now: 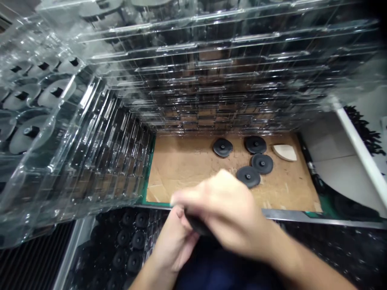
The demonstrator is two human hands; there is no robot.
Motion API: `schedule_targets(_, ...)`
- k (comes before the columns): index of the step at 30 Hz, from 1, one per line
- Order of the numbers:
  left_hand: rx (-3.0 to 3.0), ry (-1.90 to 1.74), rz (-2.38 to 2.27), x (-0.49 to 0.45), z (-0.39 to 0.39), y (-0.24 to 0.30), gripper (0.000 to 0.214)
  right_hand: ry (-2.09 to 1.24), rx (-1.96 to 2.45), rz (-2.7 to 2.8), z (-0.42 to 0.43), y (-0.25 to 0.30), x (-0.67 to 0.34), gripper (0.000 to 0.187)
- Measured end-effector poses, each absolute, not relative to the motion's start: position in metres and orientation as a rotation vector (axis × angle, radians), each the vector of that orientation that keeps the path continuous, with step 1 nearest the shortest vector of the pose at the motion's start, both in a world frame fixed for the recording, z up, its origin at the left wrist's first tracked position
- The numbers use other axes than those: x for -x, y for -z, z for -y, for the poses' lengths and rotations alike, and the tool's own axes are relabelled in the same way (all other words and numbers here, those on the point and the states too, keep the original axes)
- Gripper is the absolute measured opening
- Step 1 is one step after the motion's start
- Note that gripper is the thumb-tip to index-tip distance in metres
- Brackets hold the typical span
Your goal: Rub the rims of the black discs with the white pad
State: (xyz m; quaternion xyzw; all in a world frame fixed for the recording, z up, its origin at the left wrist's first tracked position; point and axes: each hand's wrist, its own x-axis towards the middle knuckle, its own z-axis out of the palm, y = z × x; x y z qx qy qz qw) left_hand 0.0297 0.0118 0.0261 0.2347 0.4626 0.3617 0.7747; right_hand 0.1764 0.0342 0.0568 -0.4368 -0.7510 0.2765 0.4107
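Close to my body, my left hand (178, 241) and my right hand (231, 211) come together around a black disc-shaped part (198, 223). Both hands have their fingers closed on it, and the right one is smeared by motion and covers much of the part. Beyond them on a cardboard sheet (178, 161) lie similar black round parts, each with a small central stub: one part (223, 148) apart, and a group of three, a back part (255, 144), a middle part (262, 163) and a front part (248, 176).
Tall stacks of clear plastic trays rise at the back (211, 76) and on the left (99, 133). A pale wedge-shaped piece (284, 152) lies on the cardboard's right. Below the metal table edge (290, 215), a tray of black parts (128, 241) sits at lower left.
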Motion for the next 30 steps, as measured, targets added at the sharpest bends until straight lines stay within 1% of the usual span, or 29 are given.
schedule_targets(2,-0.398,-0.822,-0.959,-0.027,-0.013,-0.022,0.062,-0.770,1.389,1.669,-0.042,-0.035,-0.182,0.024)
schedule_targets(4,-0.271,-0.882,-0.931,-0.023,-0.016,-0.020,0.063,-0.808,1.557,1.553,-0.041,-0.010,-0.186,0.024)
schedule_targets(7,-0.215,-0.932,-0.948,-0.019,-0.020,-0.018,0.062,-0.861,1.550,1.635,-0.022,0.025,-0.183,0.023)
schedule_targets(10,-0.221,-0.934,-0.944,-0.018,-0.022,-0.018,0.062,-0.915,1.522,1.703,-0.005,0.039,-0.180,0.018)
schedule_targets(12,-0.230,-0.930,-0.943,-0.020,-0.023,-0.018,0.061,-0.916,1.531,1.666,-0.004,0.029,-0.181,0.018)
schedule_targets(16,-0.266,-0.923,-0.933,-0.027,-0.021,-0.020,0.062,-0.795,1.528,1.507,-0.018,-0.024,-0.179,0.022)
schedule_targets(18,-0.271,-0.870,-0.928,-0.028,-0.020,-0.021,0.058,-0.676,1.399,1.590,-0.020,-0.049,-0.172,0.024)
schedule_targets(20,-0.274,-0.830,-0.927,-0.027,-0.020,-0.021,0.053,-0.726,1.287,1.704,-0.018,-0.064,-0.165,0.023)
schedule_targets(23,-0.273,-0.867,-0.952,-0.026,-0.022,-0.023,0.047,-1.001,1.244,1.768,-0.017,-0.067,-0.162,0.018)
schedule_targets(24,-0.274,-0.872,-0.961,-0.027,-0.023,-0.024,0.044,-0.992,1.272,1.758,-0.017,-0.066,-0.161,0.018)
schedule_targets(27,-0.286,-0.837,-0.934,-0.031,-0.024,-0.027,0.038,-0.684,1.343,1.700,-0.018,-0.062,-0.161,0.025)
schedule_targets(28,-0.292,-0.831,-0.914,-0.031,-0.024,-0.028,0.040,-0.634,1.324,1.692,-0.017,-0.061,-0.161,0.026)
schedule_targets(30,-0.295,-0.844,-0.890,-0.030,-0.025,-0.029,0.050,-0.695,1.257,1.708,-0.013,-0.061,-0.162,0.024)
